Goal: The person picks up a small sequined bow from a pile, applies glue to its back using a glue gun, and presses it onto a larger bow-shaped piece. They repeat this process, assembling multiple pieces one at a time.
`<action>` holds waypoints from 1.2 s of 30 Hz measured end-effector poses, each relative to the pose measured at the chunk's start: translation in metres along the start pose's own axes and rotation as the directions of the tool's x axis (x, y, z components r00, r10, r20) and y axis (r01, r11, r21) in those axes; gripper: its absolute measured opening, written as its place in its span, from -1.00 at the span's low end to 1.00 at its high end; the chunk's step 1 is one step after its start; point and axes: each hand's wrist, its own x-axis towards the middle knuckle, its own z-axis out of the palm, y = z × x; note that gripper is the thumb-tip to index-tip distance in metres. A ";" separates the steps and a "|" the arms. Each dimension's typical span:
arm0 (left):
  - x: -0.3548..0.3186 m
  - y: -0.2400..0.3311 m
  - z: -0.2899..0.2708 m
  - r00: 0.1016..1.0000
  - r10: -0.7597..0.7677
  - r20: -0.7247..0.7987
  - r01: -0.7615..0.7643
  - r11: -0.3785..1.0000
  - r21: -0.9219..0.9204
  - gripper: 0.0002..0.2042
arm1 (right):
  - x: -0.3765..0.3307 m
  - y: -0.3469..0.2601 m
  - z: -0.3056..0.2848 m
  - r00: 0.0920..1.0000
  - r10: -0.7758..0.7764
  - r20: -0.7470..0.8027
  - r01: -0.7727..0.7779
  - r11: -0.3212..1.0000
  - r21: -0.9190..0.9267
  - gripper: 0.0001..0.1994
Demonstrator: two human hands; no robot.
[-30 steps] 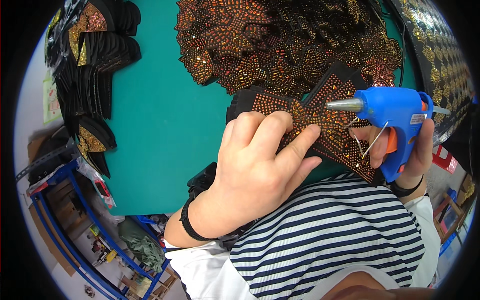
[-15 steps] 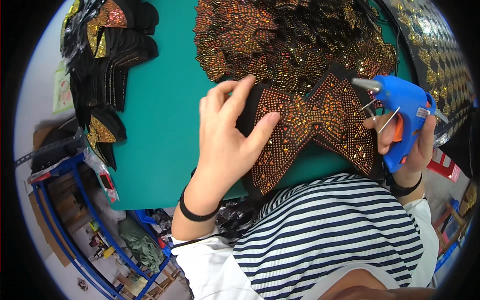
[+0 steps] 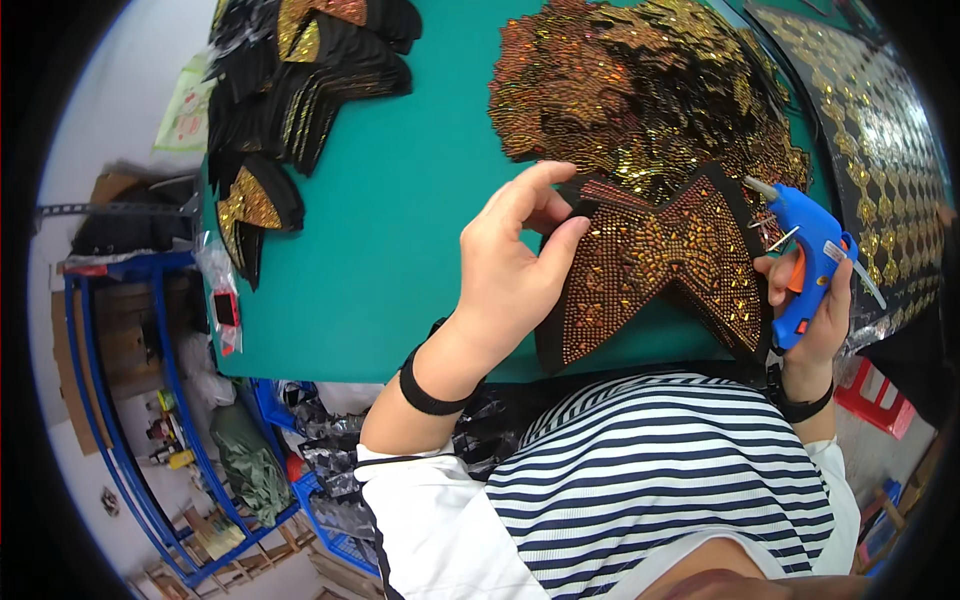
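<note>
My left hand (image 3: 515, 270) pinches the left wing of a black bow-shaped fabric piece (image 3: 660, 270) covered in gold and orange studs, holding it up over the near edge of the green table (image 3: 400, 230). My right hand (image 3: 815, 320) grips a blue glue gun (image 3: 805, 255) with an orange trigger, its metal nozzle pointing left at the bow's right wing. The right wing's lower edge touches that hand.
A heap of studded gold-orange pieces (image 3: 640, 100) lies on the table beyond the bow. A stack of black bow pieces (image 3: 290, 90) sits at the far left. A black sheet with gold studs (image 3: 880, 140) covers the right side. Blue shelving (image 3: 130, 380) stands below left.
My left hand went from pressing flat on the bow to pinching its left wing. The bow's studded face now shows in full. The glue gun stayed at the right.
</note>
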 end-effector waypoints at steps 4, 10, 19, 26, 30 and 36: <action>-0.006 -0.010 -0.022 0.991 -0.098 0.096 0.107 0.989 -0.100 -0.77 | -0.001 -0.005 0.003 0.997 -0.071 -0.042 0.071 0.997 -0.003 -0.44; 0.001 -0.054 -0.100 0.948 -0.310 -0.069 0.273 0.907 -0.322 -0.86 | -0.002 -0.010 0.006 0.993 -0.102 -0.057 0.102 0.995 0.002 -0.53; 0.040 -0.156 -0.242 0.698 -0.149 -0.700 0.604 0.648 0.464 -0.82 | -0.005 -0.007 0.006 0.997 -0.070 -0.031 0.070 0.997 0.008 -0.54; 0.055 -0.166 -0.246 0.698 0.017 -0.716 0.609 0.513 0.605 -0.74 | -0.002 -0.005 0.008 0.997 -0.011 -0.075 0.011 1.000 -0.002 -0.49; 0.053 -0.134 -0.214 0.803 0.033 -0.595 0.549 0.348 0.760 -0.70 | 0.002 -0.006 0.004 0.999 -0.005 -0.037 0.005 1.000 0.003 -0.45; 0.048 -0.152 -0.202 0.910 0.128 -0.395 0.321 0.387 0.864 -0.65 | 0.001 -0.003 -0.004 1.000 0.027 -0.015 -0.027 1.000 0.007 -0.45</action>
